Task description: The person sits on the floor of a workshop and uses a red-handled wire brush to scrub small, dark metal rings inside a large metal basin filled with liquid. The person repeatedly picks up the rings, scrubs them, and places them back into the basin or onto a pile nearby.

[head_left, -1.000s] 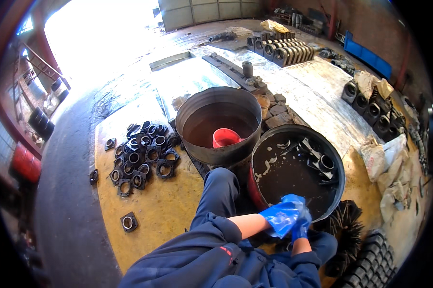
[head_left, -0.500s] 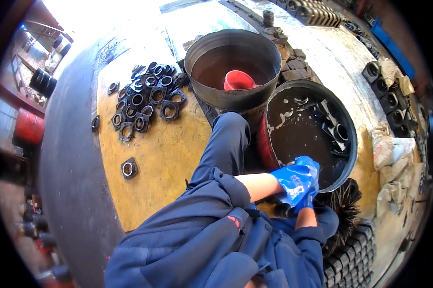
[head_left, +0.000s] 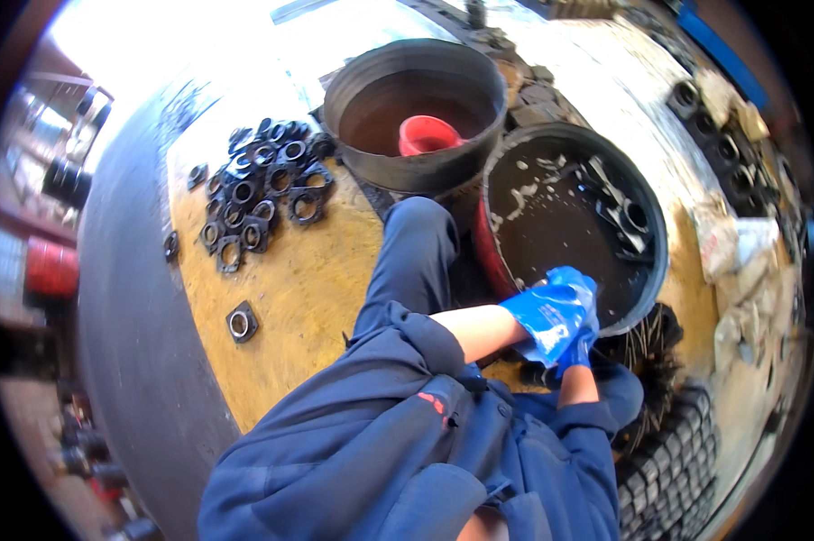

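Note:
Both my hands wear blue rubber gloves and are brought together at the near rim of a cut-down drum (head_left: pixel 494 257) of dark liquid, red outside. My left hand (head_left: pixel 551 311) lies over my right hand (head_left: pixel 580 346), which is mostly covered by it. The fingers look closed, but the gloves hide whatever is between them. Whitish foam floats on the liquid. Dark metal parts (head_left: pixel 630 216), one with a round hole, stick out of it at the drum's right side, apart from my hands.
Ahead stands a grey metal tub (head_left: pixel 416 171) of brownish liquid with a red scoop (head_left: pixel 429 135). Dark square flanges (head_left: pixel 243 192) lie heaped at the left; a single flange (head_left: pixel 242 322) lies nearer. A wire brush (head_left: pixel 646 347) and stacked dark blocks (head_left: pixel 668 451) are at the right.
The whole view has shifted slightly, so the tubs and flanges sit a little differently in the picture. My gloved hands stay together at the drum's near rim.

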The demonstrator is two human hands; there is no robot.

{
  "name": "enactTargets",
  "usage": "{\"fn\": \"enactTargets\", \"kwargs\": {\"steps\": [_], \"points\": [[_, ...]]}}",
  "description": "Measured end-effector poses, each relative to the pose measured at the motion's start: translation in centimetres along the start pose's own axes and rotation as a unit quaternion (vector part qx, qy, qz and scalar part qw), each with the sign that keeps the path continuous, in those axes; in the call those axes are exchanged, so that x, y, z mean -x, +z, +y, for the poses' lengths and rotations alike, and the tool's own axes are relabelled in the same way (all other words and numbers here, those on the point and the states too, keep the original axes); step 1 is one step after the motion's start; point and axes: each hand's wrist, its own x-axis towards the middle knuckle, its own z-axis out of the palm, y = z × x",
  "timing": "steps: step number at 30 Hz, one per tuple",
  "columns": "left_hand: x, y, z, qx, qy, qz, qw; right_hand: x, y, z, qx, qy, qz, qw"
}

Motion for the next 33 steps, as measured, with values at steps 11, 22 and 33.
{"fn": "enactTargets", "kwargs": {"steps": [11,22,33], "points": [[-5.5,0.3,1.1,-0.098,-0.370,-0.218,0.898,-1.3,-2.1,-5.6,0.051,0.049,-0.031,0.997],[-6.5,1.5,3.3,-0.146,-0.329,-0.245,0.900,-1.4,-2.6,-4.9,0.061,0.075,-0.034,0.995],[-6.0,4.5,0.8,-0.178,-0.303,-0.236,0.906,-1.6,-3.5,-4.0,0.061,0.128,-0.108,0.984]]}}
